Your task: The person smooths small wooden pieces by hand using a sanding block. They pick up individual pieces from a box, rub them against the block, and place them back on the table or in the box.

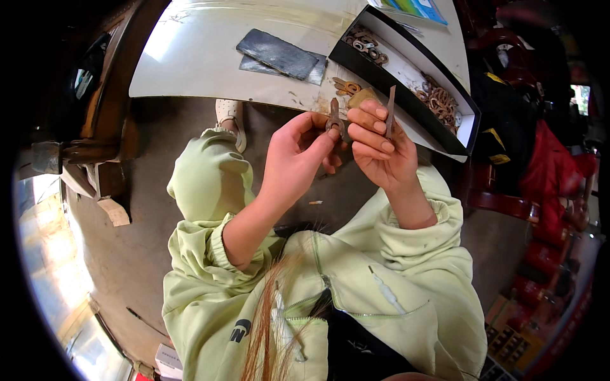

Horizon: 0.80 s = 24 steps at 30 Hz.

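Observation:
In front of my body, both hands are raised near the table's close edge. My left hand pinches a small brown ring-ended piece between thumb and fingers, its narrow stem pointing up. To its right, my right hand is closed on a thin, flat, file-like strip, held upright. A tan scrap shows beside the right fingertips; whether they hold it I cannot tell. Just beyond lie a few orange-brown ring-ended pieces on the white table.
A long black box with a white inside holds brown pieces in two heaps. Two dark flat slabs overlap on the table. A blue booklet lies farther back. Red fabric hangs at the right; dark wooden furniture stands left.

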Tool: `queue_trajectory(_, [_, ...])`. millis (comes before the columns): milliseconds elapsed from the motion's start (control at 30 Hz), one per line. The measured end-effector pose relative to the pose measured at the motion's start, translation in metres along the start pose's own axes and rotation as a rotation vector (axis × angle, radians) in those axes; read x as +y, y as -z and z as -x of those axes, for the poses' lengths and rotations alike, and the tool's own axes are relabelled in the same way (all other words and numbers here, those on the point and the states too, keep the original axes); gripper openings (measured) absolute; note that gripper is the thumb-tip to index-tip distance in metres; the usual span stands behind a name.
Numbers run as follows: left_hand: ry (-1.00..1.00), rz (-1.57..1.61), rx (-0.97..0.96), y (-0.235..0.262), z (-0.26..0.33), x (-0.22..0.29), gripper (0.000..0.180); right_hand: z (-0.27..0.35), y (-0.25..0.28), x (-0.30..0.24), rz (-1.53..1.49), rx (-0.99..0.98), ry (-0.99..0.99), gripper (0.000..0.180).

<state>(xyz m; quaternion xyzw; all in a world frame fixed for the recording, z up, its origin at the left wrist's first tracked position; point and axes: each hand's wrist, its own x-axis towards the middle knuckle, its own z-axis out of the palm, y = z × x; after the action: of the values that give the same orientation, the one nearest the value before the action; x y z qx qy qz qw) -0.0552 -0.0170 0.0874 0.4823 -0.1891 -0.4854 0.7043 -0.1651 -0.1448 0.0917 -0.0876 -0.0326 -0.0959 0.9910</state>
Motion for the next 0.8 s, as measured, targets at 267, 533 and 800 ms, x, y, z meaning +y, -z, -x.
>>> queue_trajectory(267, [0.035,-0.023,-0.011,0.002,0.001,0.0,0.013,-0.005,-0.003,0.0,0.617,0.329,0.171,0.01])
queue_trajectory(533, [0.02,-0.009,-0.002,0.0,0.001,0.0,0.013,0.001,0.007,0.005,0.917,0.473,0.229,0.013])
queue_trajectory(800, [-0.011,-0.025,0.015,-0.001,0.002,-0.002,0.013,0.001,0.001,0.014,1.128,0.581,0.22,0.014])
